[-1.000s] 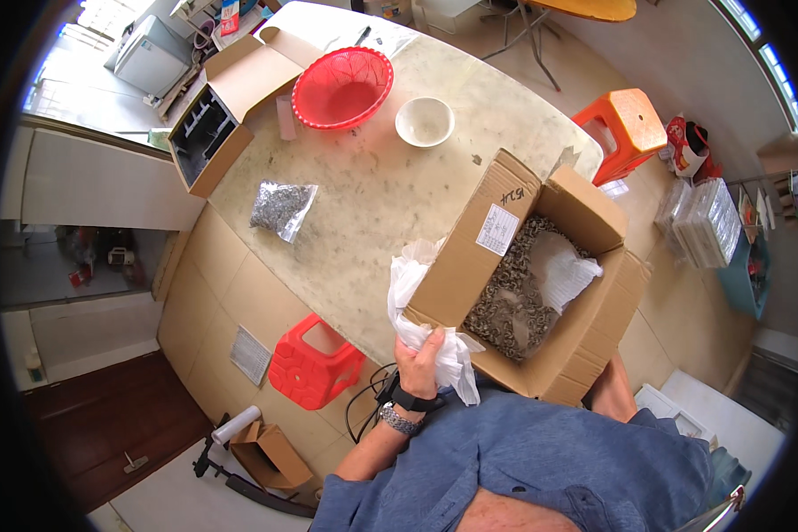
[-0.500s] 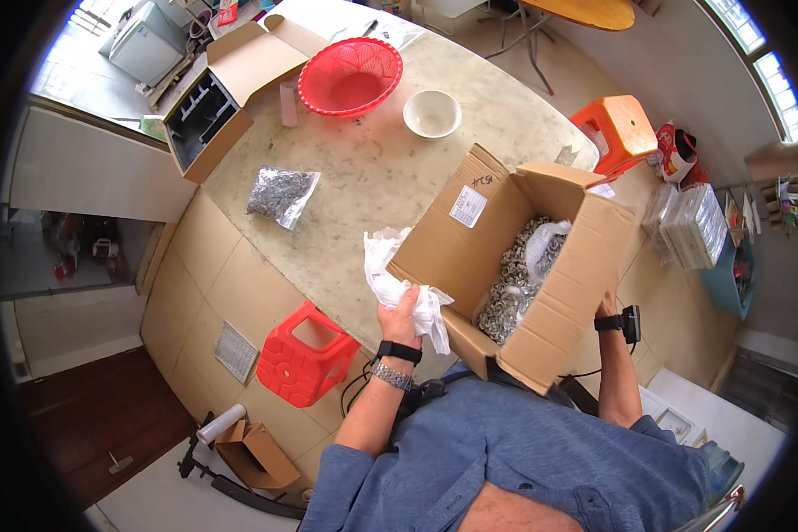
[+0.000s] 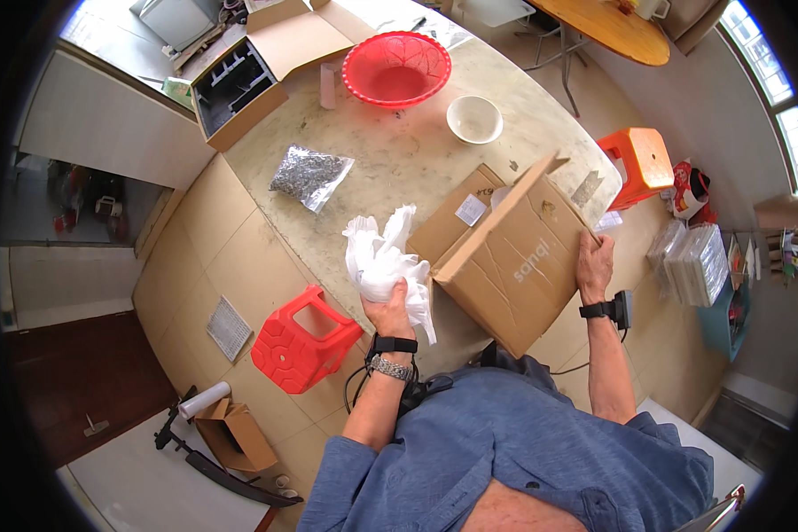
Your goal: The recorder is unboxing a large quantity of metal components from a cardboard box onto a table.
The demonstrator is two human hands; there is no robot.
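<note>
A wad of crumpled thin white plastic, probably a bag, is bunched up in my left hand, which is closed on it. My right hand grips the right edge of an open cardboard box. That box is tilted at the table's near edge, its outer side facing up toward me. Its contents are hidden behind that side now. On the table to the left lies a clear bag of small silvery metal parts, apart from both hands.
On the stone-topped table stand a red plastic basket, a white bowl and an open carton with black inserts. A red stool is at the near left, an orange stool beyond the table's right edge.
My right hand has risen along the box, tipping it so its side faces up and its metal parts are out of sight. My left hand with the white plastic has come away from the box's edge.
</note>
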